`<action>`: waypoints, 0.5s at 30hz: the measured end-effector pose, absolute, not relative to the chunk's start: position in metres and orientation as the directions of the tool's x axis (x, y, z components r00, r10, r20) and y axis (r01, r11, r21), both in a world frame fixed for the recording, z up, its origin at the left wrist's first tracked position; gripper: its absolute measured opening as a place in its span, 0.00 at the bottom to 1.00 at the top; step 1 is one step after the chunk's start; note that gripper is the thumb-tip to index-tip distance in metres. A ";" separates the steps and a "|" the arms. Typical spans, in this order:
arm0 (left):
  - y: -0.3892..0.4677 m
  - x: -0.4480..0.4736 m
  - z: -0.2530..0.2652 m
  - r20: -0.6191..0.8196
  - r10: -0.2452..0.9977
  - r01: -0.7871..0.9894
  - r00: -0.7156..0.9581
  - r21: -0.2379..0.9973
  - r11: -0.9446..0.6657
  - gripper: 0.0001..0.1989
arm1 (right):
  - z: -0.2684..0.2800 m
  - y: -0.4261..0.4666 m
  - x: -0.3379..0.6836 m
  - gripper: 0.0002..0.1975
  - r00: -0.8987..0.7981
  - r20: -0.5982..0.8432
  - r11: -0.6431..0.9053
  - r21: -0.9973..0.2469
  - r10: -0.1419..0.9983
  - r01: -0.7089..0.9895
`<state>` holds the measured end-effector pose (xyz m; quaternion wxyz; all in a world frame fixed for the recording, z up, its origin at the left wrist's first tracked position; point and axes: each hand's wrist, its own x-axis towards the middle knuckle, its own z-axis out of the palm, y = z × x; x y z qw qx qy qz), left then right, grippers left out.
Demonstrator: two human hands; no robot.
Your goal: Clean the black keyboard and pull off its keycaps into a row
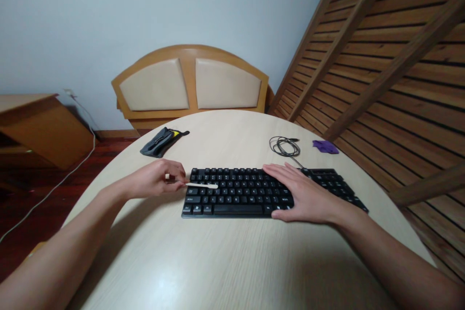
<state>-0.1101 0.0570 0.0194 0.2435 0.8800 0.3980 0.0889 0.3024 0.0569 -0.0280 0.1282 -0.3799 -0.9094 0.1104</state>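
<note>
1 black plastic keyboard (pixel 232 199) on pale wood-grain table (pixel 218 261) | 1 slim white stick (pixel 202 185) over its left keys | left hand (pixel 164 178): fingertips pinching stick | right hand (pixel 308 194): palm-down, thumb and fingers wide

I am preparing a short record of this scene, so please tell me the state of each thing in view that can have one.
Left hand: pinching the white stick
White stick: held, contact with keyboard unclear
Keyboard: flat, right side up
Right hand: spread, resting on the keyboard
Cable: loosely coiled
Purple cloth: crumpled
Dark pouch: lying down, something yellow showing
White cord: slack
</note>
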 end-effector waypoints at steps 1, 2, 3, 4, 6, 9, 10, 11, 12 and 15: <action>0.058 -0.113 0.019 -0.050 0.757 0.671 0.651 0.505 -0.543 0.10 | -0.028 0.057 0.303 0.51 -0.675 0.150 0.684 -0.297 0.722 0.666; 0.059 -0.116 0.019 -0.065 0.770 0.685 0.634 0.509 -0.521 0.10 | -0.029 0.058 0.304 0.51 -0.671 0.150 0.681 -0.294 0.726 0.671; 0.059 -0.119 0.019 -0.083 0.782 0.698 0.618 0.515 -0.497 0.10 | -0.029 0.059 0.304 0.50 -0.666 0.150 0.677 -0.289 0.730 0.677; 0.060 -0.121 0.020 -0.103 0.791 0.710 0.603 0.522 -0.472 0.10 | -0.030 0.060 0.305 0.50 -0.662 0.152 0.674 -0.283 0.734 0.682; 0.060 -0.126 0.020 -0.140 0.805 0.728 0.576 0.535 -0.428 0.09 | -0.032 0.062 0.307 0.50 -0.658 0.160 0.673 -0.275 0.736 0.686; 0.062 -0.134 0.019 -0.162 0.819 0.736 0.551 0.556 -0.385 0.09 | -0.035 0.065 0.311 0.49 -0.662 0.173 0.682 -0.265 0.730 0.682; 0.062 -0.137 0.018 -0.168 0.821 0.736 0.546 0.565 -0.374 0.09 | -0.035 0.065 0.312 0.49 -0.664 0.173 0.684 -0.260 0.727 0.681; 0.063 -0.139 0.018 -0.176 0.821 0.733 0.543 0.576 -0.362 0.08 | -0.036 0.066 0.313 0.49 -0.667 0.171 0.687 -0.255 0.725 0.681; 0.063 -0.142 0.017 -0.187 0.821 0.731 0.540 0.588 -0.347 0.08 | -0.036 0.066 0.313 0.49 -0.669 0.170 0.688 -0.253 0.723 0.680; 0.065 -0.149 0.015 -0.224 0.820 0.728 0.527 0.616 -0.300 0.06 | -0.034 0.066 0.313 0.48 -0.672 0.171 0.690 -0.263 0.721 0.674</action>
